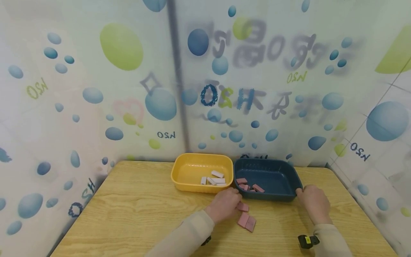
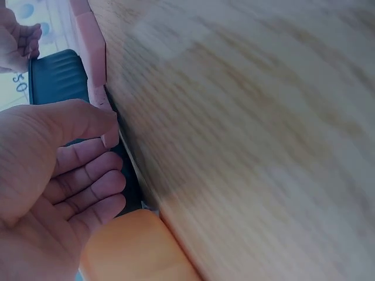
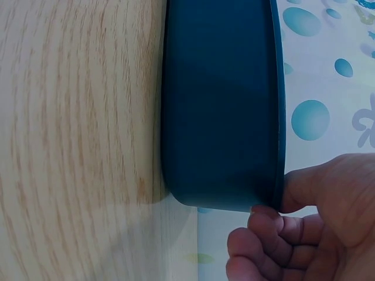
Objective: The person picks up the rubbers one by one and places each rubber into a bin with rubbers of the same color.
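Note:
My left hand [image 1: 223, 205] is low over the table, just in front of where the two tubs meet. In the left wrist view its thumb and forefinger pinch a small pink block [image 2: 110, 138], partly hidden by the thumb. Right beside that hand lie a few more flat pink blocks [image 1: 243, 219] on the wood. My right hand [image 1: 314, 201] grips the near right corner of the dark blue tub [image 1: 282, 195]; in the right wrist view, thumb and fingertip pinch its rim. Several pink blocks [image 1: 258, 188] lie in the left part of that tub.
A yellow tub [image 1: 179, 187] stands against the blue one's left side, with several white blocks [image 1: 217, 174] inside. Both tubs sit at the back of the wooden table [image 1: 135, 214], close to a wall covering [image 1: 205, 139] printed with blue and green drops.

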A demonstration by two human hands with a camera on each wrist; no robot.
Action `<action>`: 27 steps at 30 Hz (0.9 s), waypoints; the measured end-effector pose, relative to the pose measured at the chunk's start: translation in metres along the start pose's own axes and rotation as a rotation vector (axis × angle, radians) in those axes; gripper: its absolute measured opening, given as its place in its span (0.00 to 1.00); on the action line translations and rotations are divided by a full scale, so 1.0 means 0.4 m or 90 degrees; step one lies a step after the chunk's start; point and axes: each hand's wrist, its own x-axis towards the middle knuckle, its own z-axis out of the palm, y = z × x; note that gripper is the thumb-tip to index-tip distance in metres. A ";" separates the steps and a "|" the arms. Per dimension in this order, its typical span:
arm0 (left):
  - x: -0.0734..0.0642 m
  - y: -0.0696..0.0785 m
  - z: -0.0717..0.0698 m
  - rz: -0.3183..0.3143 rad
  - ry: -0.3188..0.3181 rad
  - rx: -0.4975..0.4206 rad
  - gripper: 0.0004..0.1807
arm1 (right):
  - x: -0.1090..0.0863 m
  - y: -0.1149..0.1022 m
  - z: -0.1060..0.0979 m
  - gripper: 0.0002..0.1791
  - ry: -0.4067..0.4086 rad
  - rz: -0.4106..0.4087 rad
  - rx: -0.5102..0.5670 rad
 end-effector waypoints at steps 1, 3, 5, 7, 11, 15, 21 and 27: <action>-0.002 -0.001 0.000 0.000 0.002 -0.002 0.08 | 0.000 0.000 0.000 0.23 -0.001 -0.001 -0.001; -0.005 -0.001 -0.003 -0.002 0.006 -0.001 0.07 | 0.000 0.001 0.001 0.23 0.000 -0.004 -0.002; -0.008 -0.002 -0.005 0.001 0.016 -0.001 0.06 | 0.000 0.002 0.001 0.23 0.001 -0.006 -0.002; -0.010 -0.003 -0.008 0.003 0.030 0.002 0.05 | 0.001 0.002 0.001 0.23 0.001 -0.006 -0.002; -0.014 -0.008 -0.015 -0.004 0.048 -0.009 0.05 | 0.002 0.002 0.001 0.23 -0.001 -0.002 -0.002; -0.016 -0.013 -0.021 -0.016 0.057 -0.009 0.05 | 0.004 0.003 0.001 0.23 -0.001 -0.001 -0.001; -0.022 -0.018 -0.035 0.002 0.094 0.007 0.08 | 0.005 0.004 0.002 0.23 0.002 -0.004 -0.001; -0.026 -0.023 -0.047 0.014 0.156 0.035 0.07 | 0.004 0.003 0.002 0.23 -0.002 0.003 0.000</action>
